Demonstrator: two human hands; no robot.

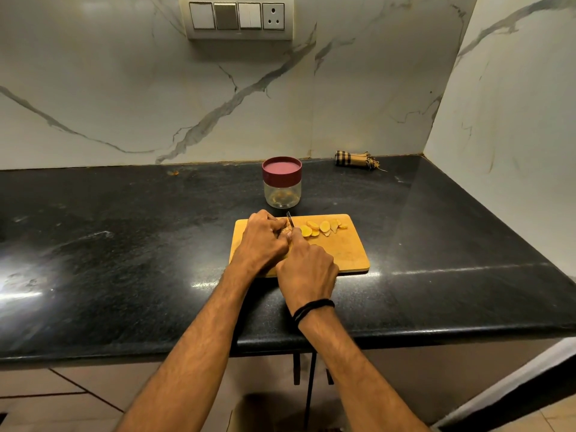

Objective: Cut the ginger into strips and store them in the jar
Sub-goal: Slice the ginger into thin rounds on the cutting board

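Ginger slices lie in a row along the far edge of the cutting board, near the front edge of the counter. The left hand is curled over the uncut ginger piece. Touching it, the right hand grips the knife. The jar, lid on, stands just behind the board. A folded cloth lies near the counter's far right corner.

The cutting board lies on the surface at frame centre. On its upper part, the knife stands between the ginger piece, left, and the ginger slices, right. The jar stands just behind the board. A folded cloth lies further right, against the wall.
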